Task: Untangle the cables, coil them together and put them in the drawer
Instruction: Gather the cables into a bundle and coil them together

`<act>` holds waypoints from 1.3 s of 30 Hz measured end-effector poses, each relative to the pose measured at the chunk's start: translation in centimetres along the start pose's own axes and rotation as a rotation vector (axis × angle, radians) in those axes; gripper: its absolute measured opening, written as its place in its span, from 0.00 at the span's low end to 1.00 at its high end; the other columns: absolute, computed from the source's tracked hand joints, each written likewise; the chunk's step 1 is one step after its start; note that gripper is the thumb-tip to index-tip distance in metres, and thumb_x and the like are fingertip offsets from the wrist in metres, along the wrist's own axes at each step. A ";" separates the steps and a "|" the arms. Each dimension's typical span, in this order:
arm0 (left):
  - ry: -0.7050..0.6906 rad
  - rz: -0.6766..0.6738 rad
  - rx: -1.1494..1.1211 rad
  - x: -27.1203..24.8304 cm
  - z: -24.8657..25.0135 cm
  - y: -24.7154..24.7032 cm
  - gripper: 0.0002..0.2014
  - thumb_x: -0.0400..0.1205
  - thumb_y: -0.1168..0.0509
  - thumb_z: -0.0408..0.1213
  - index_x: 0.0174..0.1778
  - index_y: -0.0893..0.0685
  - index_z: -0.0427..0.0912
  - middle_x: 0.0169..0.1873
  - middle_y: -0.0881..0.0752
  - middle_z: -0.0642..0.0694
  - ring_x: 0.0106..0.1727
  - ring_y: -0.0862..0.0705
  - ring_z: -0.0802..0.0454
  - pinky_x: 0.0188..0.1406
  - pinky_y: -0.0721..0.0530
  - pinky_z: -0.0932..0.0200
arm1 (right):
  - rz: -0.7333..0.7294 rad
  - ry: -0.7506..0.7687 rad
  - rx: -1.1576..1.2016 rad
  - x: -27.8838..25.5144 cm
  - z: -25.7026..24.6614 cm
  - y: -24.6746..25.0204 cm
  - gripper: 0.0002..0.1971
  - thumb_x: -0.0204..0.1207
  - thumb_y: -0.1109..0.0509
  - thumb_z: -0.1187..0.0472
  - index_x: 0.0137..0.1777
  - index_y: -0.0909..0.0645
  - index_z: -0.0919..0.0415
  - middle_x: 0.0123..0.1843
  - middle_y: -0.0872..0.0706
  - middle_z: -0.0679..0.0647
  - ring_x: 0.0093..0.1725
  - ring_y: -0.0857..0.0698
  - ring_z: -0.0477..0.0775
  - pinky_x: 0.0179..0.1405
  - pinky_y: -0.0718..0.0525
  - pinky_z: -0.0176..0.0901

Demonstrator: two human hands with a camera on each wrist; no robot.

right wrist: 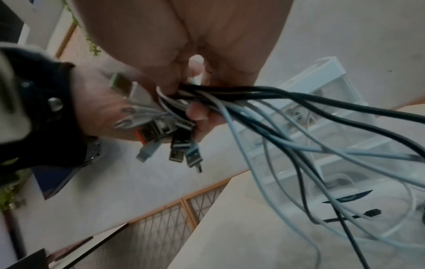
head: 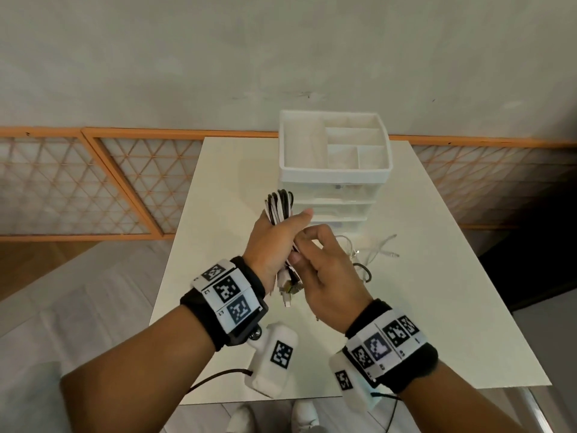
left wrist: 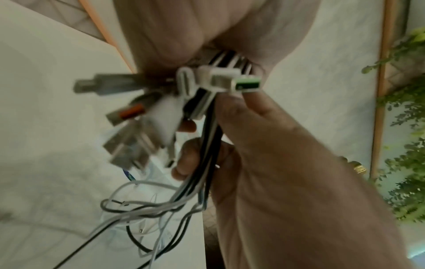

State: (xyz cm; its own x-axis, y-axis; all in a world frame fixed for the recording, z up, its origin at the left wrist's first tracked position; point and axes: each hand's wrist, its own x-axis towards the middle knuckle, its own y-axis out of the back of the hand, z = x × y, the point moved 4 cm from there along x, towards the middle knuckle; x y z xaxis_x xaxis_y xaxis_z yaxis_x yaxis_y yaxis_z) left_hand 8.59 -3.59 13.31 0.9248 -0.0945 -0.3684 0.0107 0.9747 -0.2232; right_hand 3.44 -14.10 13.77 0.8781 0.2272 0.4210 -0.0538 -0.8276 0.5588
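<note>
Bundle of black and white cables [head: 278, 205], held above the middle of the surface [head: 437, 307]. Its looped top stands out above the left hand [head: 271, 242], whose fingers and thumb are curled round the strands. A cluster of plugs [head: 288, 289] hangs out below that fist, at 6 o'clock from the loops; the left wrist view shows several USB-type ends fanned out [left wrist: 147, 116], one with a green insert [left wrist: 247, 85], one with an orange insert.

The right hand [head: 324, 270] meets the bundle at 3 o'clock from the left hand, its fingers bent and pinching the same strands just above the plugs. From this grip, loose lengths of cable [head: 377, 248] trail down to the surface at 3 o'clock and lie there in slack curves.

A white drawer unit [head: 335, 182] stands at 12 o'clock from the hands, on the far half of the surface. Its top is a divided tray; the translucent drawers beneath appear closed. Both wrists carry black bands [head: 246, 276] with printed marker tiles.
</note>
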 end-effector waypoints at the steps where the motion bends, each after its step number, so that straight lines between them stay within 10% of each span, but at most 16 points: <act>1: -0.015 -0.011 -0.024 -0.1 0.2 0.2 0.18 0.70 0.22 0.47 0.45 0.21 0.42 0.38 0.19 0.38 0.43 0.14 0.41 0.43 0.15 0.47 | -0.005 0.002 0.020 0.0 0.1 0.3 0.15 0.85 0.38 0.67 0.68 0.19 0.65 0.57 0.24 0.58 0.39 0.17 0.46 0.38 0.14 0.35; 3: -0.045 -0.027 -0.076 -0.4 0.5 0.1 0.12 0.75 0.24 0.41 0.46 0.21 0.42 0.38 0.24 0.40 0.43 0.18 0.41 0.38 0.18 0.50 | 0.015 0.007 0.065 0.3 0.1 0.9 0.16 0.82 0.34 0.72 0.69 0.17 0.64 0.56 0.24 0.59 0.39 0.19 0.38 0.39 0.22 0.20; 7: -0.130 0.004 -0.024 -1.0 1.2 0.1 0.20 0.75 0.21 0.41 0.51 0.17 0.29 0.39 0.16 0.36 0.41 0.12 0.44 0.39 0.12 0.52 | 0.039 0.006 0.088 0.7 -0.2 0.8 0.11 0.80 0.33 0.76 0.55 0.12 0.66 0.54 0.24 0.60 0.39 0.19 0.36 0.37 0.24 0.22; 12: -0.166 0.049 -0.057 -1.0 2.7 1.0 0.16 0.82 0.29 0.42 0.50 0.13 0.29 0.38 0.11 0.38 0.38 0.11 0.42 0.36 0.12 0.51 | -0.006 -0.032 0.101 0.6 0.2 1.5 0.26 0.78 0.26 0.65 0.76 0.22 0.51 0.61 0.26 0.51 0.52 0.17 0.44 0.54 0.15 0.33; 14: -0.145 0.019 -0.063 -1.0 3.2 1.2 0.17 0.83 0.31 0.42 0.54 0.13 0.28 0.43 0.10 0.38 0.42 0.09 0.41 0.43 0.10 0.45 | 0.053 -0.156 0.100 0.3 0.9 2.2 0.34 0.71 0.18 0.58 0.76 0.26 0.43 0.61 0.25 0.47 0.44 0.18 0.46 0.46 0.15 0.36; 21: -0.183 -0.056 -0.088 -1.3 3.2 1.5 0.05 0.84 0.33 0.32 0.55 0.16 0.40 0.42 0.12 0.39 0.42 0.13 0.41 0.42 0.15 0.47 | -0.100 -0.310 0.030 0.0 2.0 0.5 0.09 0.74 0.22 0.57 0.48 0.20 0.51 0.26 0.17 0.46 0.24 0.20 0.45 0.29 0.22 0.38; 26: -0.171 -0.356 -0.161 -2.1 4.6 1.7 0.08 0.84 0.35 0.37 0.55 0.18 0.38 0.40 0.15 0.37 0.39 0.15 0.39 0.40 0.14 0.48 | -0.252 -0.590 -0.175 -1.1 6.8 1.2 0.16 0.71 0.22 0.58 0.24 0.19 0.58 0.22 0.19 0.56 0.27 0.22 0.57 0.33 0.15 0.52; 31: 0.017 -0.646 0.239 -4.3 2.5 0.3 0.12 0.82 0.31 0.42 0.50 0.16 0.35 0.34 0.15 0.37 0.35 0.16 0.41 0.42 0.16 0.49 | -0.123 -0.651 -0.317 0.5 7.5 3.3 0.28 0.74 0.24 0.50 0.17 0.30 0.59 0.15 0.31 0.49 0.23 0.29 0.52 0.30 0.26 0.40; 37: 0.022 -0.444 0.545 -3.6 0.8 -0.7 0.16 0.77 0.26 0.40 0.54 0.20 0.35 0.26 0.15 0.41 0.26 0.19 0.44 0.37 0.17 0.47 | -0.101 -0.684 -0.461 2.7 4.1 4.7 0.09 0.67 0.36 0.62 0.27 0.23 0.60 0.30 0.20 0.56 0.35 0.20 0.63 0.35 0.21 0.44; 39: -0.004 -0.354 0.691 -3.6 0.8 -0.8 0.11 0.77 0.25 0.40 0.39 0.16 0.35 0.22 0.15 0.44 0.25 0.18 0.49 0.36 0.16 0.52 | -0.073 -0.688 -0.474 3.1 3.2 4.9 0.09 0.66 0.38 0.65 0.26 0.25 0.58 0.32 0.22 0.56 0.36 0.22 0.64 0.36 0.25 0.43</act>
State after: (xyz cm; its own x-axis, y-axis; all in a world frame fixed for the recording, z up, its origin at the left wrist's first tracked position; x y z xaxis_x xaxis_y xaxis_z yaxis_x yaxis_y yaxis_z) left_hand 5.53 -3.85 15.52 0.8233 -0.4248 -0.3765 0.5396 0.7916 0.2866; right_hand 7.45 -19.09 15.48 0.9730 -0.2192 -0.0719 -0.0445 -0.4842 0.8738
